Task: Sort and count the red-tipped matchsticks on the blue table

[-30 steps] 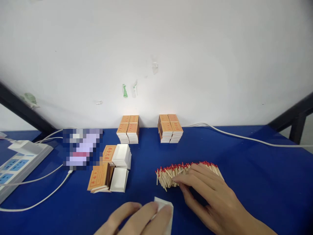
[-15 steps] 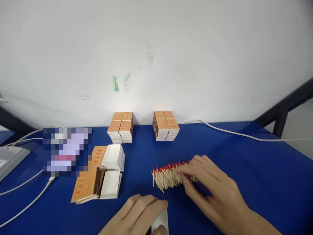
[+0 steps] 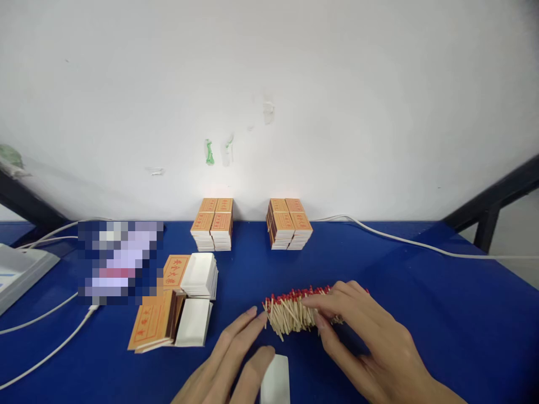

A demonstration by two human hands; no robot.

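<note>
A pile of red-tipped matches (image 3: 290,311) lies on the blue table (image 3: 442,314) in front of me. My right hand (image 3: 362,342) rests on the pile's right part, thumb and fingers pinching some matches. My left hand (image 3: 229,359) lies flat with fingers apart, its fingertips reaching the pile's left end. A small white matchbox tray (image 3: 275,387) lies on the table just right of my left thumb, not gripped.
Two stacks of orange matchboxes (image 3: 211,224) (image 3: 288,223) stand by the white wall. Orange sleeves (image 3: 154,322) and white trays (image 3: 197,289) lie at the left. A blurred object (image 3: 120,261), white cables (image 3: 46,348) and a power strip (image 3: 21,269) lie further left.
My left hand has let go of the white tray, which now lies on the table, and has reached forward to the matches. My right hand stays on the pile.
</note>
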